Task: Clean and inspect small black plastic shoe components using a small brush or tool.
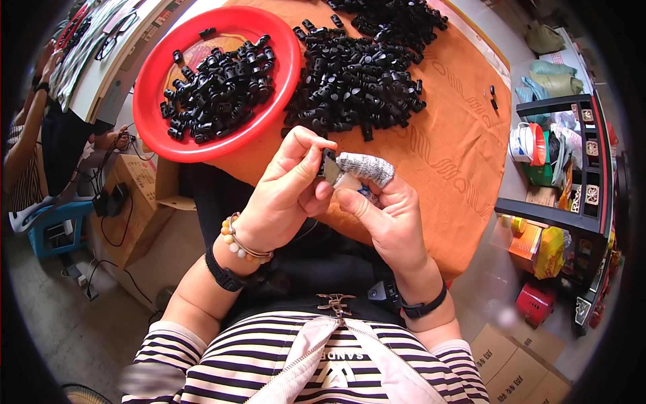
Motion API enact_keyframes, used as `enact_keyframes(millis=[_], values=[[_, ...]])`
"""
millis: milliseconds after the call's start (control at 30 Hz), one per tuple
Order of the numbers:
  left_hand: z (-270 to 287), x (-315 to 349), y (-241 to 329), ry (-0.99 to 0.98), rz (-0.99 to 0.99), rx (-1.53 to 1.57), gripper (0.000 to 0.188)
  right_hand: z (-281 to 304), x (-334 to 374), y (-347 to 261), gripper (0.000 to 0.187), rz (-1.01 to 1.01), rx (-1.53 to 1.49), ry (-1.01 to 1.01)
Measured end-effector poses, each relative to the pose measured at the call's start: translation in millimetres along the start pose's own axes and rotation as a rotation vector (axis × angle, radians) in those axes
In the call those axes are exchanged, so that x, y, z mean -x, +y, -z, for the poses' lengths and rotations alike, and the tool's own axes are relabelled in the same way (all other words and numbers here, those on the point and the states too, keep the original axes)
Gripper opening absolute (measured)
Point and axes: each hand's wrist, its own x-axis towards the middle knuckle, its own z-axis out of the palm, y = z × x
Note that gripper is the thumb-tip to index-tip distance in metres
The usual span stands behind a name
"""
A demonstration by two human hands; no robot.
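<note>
A small black plastic fitting, shaped like a cord stopper, is held upright by the left hand (288, 176), pinched closely between thumb and bent forefinger above the near edge of the orange tablecloth (449, 161); the black fitting (326, 161) itself is partly hidden by those fingertips. By the right hand (396, 214), closed with the thumb pressed inward, a short flat tool with a white grip (346, 182) is held, its grey, blade-like end brought up against the fitting or just beside it; which of the two cannot be told. The right forefinger is covered by a grey knitted finger sleeve (369, 167). Many similar fittings are gathered in the red basin (142, 108), and a larger heap of black fittings (360, 84) is spread on the cloth to its right. One piece is in work; by appearance the bulk is left unhandled in one group or the other, but which group is finished cannot be judged, since no difference between them can be made out.
</note>
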Motion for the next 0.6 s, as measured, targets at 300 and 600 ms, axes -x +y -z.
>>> enact_keyframes(millis=[300,600], values=[[1.2,2.1,3.3,-0.042,0.104,0.127,0.015,-1.8,2.9,-3.5,0.034,-0.006,0.136,0.011],[1.7,2.0,4.0,-0.068,0.098,0.126,0.013,-1.8,3.7,-3.8,0.041,-0.009,0.165,0.012]])
